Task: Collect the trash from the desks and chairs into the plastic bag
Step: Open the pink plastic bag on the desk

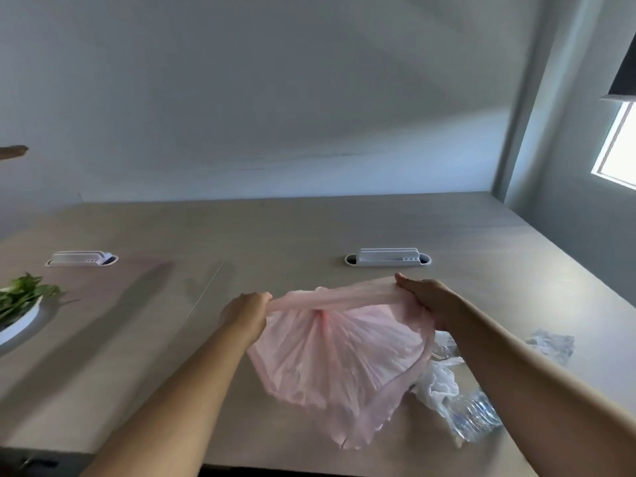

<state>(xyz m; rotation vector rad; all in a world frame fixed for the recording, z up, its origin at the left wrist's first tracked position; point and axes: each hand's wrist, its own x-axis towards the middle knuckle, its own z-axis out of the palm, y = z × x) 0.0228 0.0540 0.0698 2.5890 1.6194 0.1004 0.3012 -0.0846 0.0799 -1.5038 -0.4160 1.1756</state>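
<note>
Stretching pink bag rim sideways, both hands

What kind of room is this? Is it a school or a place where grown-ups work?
Probably an office: joined wooden desks, white cable ports set into them, and a potted plant. It could be a classroom, though.

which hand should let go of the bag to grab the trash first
The right hand. The crushed bottle, white wrapper and clear plastic all lie on the desk beside the right forearm, so the left hand would probably do better holding the pink bag.
</note>
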